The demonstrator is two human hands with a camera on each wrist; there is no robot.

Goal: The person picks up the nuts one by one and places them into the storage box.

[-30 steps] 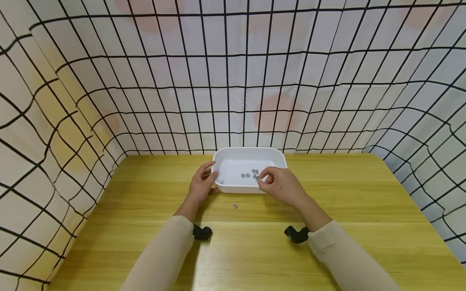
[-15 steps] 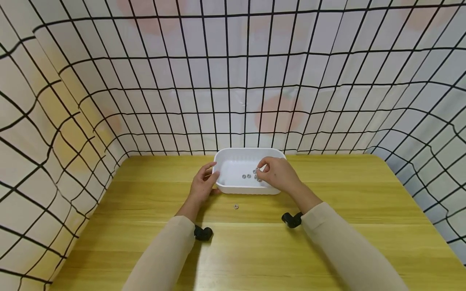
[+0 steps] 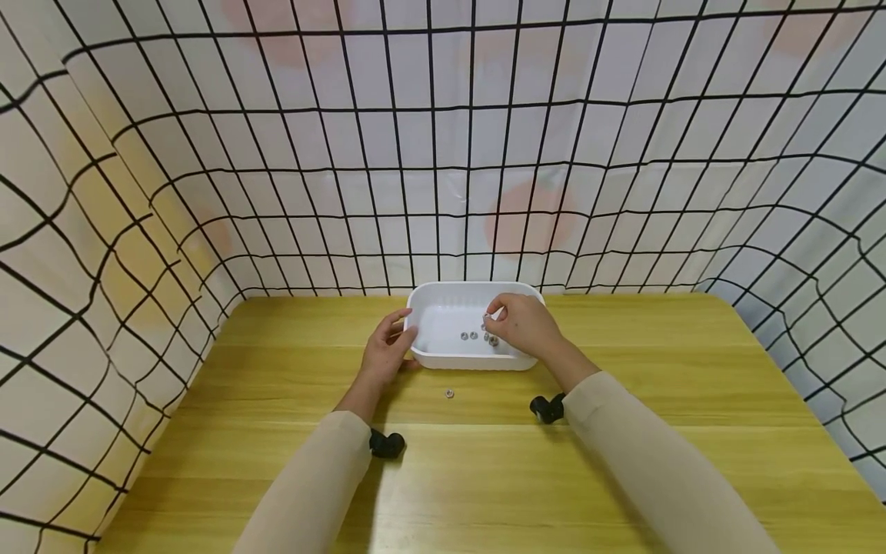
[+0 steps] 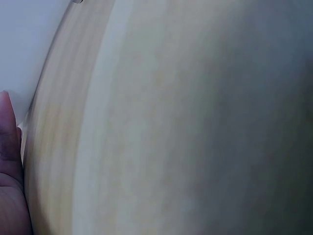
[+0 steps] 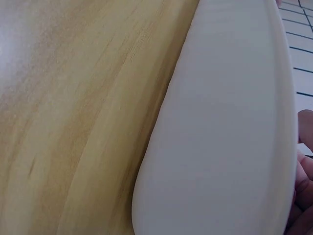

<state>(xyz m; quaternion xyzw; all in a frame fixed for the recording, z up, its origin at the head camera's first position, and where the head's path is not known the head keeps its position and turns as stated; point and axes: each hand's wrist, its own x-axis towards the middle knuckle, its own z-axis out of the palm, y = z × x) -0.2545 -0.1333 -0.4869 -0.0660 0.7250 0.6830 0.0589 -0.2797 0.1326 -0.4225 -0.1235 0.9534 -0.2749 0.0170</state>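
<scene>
A white plastic tray (image 3: 443,359) stands on the wooden table, with several small metal nuts (image 3: 474,335) on its floor. My left hand (image 3: 384,350) holds the tray's left end, thumb at the rim and the other fingers along the outside. Over the right half of the tray, my right hand (image 3: 526,325) pinches a nut (image 3: 486,316) between thumb and index finger. One loose nut (image 3: 449,393) lies on the table in front of the tray. In the right wrist view the tray's wall (image 5: 215,127) partly hides the fingers (image 5: 305,169).
Behind the wooden table (image 3: 457,477), a black wire grid (image 3: 471,164) rises in front of a pale curtain and also closes both sides. A black wrist camera (image 3: 386,444) sits at the left cuff, another black camera (image 3: 547,409) at the right.
My right hand has moved from the tray's front right edge further in over the tray, slightly up and left, pinching a nut. The left hand stays at the tray's left end.
</scene>
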